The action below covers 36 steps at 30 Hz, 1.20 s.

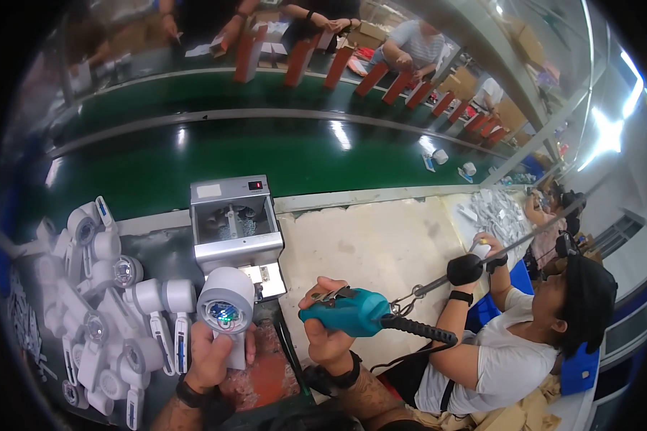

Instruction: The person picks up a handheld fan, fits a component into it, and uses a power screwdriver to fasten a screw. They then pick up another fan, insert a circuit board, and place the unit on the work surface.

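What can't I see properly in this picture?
In the head view:
Part of the handle on the white device: covered by the left hand's grip.
The little bits inside the silver machine: too small to tell apart.
The head of a worker in black: cut off by the top edge.

Ceiling lights glare at right; white glints streak the green belt; edges bend into black.

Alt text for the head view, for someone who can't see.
The left hand grips a white device with a visible circuit board; the right hand holds a teal corded tool. Beyond are a silver machine and green conveyor; white devices lie heaped at left, a co-worker at right.
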Each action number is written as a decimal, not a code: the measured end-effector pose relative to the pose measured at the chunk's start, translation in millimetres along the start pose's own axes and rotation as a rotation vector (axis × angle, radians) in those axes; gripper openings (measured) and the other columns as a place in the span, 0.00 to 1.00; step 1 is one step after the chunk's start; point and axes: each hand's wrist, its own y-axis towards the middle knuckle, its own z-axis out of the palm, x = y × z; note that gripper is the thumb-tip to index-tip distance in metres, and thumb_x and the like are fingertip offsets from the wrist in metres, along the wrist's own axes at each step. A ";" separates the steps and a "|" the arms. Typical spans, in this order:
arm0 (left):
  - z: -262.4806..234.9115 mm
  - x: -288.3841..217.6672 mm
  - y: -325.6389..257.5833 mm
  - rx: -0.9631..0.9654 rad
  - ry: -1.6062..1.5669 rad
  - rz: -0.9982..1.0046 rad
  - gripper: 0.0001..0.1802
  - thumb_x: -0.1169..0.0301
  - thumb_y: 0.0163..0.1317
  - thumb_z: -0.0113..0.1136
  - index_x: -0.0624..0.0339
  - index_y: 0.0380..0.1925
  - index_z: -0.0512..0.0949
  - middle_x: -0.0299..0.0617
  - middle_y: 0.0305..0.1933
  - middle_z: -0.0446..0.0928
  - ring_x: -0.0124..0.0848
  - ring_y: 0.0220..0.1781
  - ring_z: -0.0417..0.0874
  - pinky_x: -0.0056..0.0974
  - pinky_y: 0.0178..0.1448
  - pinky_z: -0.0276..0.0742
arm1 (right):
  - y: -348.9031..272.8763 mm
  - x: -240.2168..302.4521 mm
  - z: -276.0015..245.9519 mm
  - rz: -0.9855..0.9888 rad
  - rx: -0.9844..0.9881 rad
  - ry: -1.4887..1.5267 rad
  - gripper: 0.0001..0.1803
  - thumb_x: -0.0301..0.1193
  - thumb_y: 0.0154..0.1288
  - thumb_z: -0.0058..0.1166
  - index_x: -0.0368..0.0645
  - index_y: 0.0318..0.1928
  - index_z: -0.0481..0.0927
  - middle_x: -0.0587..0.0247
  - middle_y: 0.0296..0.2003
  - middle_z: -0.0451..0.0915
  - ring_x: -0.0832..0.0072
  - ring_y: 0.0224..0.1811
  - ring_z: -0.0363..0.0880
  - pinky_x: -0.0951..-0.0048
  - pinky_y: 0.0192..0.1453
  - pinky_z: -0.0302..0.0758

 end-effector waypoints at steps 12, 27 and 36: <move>3.9 -0.1 2.2 -0.017 0.021 0.000 0.35 0.43 0.67 0.57 0.73 0.45 0.77 0.47 0.28 0.80 0.31 0.25 0.81 0.34 0.30 0.77 | -4.5 -4.3 -2.1 -0.036 0.040 0.010 0.36 0.43 0.65 0.65 0.33 0.64 0.67 0.59 0.39 0.78 0.73 0.40 0.78 0.70 0.44 0.75; 0.8 1.8 2.1 -0.001 0.061 0.014 0.35 0.43 0.67 0.57 0.73 0.44 0.77 0.46 0.28 0.80 0.31 0.25 0.81 0.34 0.29 0.76 | -4.4 -0.2 0.7 -0.032 0.068 0.049 0.35 0.44 0.66 0.64 0.33 0.64 0.68 0.59 0.40 0.77 0.73 0.40 0.78 0.69 0.44 0.75; 3.2 0.3 3.0 0.001 0.065 0.007 0.34 0.44 0.67 0.57 0.73 0.44 0.77 0.46 0.28 0.79 0.31 0.25 0.81 0.34 0.30 0.76 | -7.6 2.7 -1.0 0.018 0.085 0.067 0.35 0.44 0.67 0.63 0.33 0.64 0.68 0.59 0.41 0.76 0.73 0.41 0.78 0.70 0.45 0.74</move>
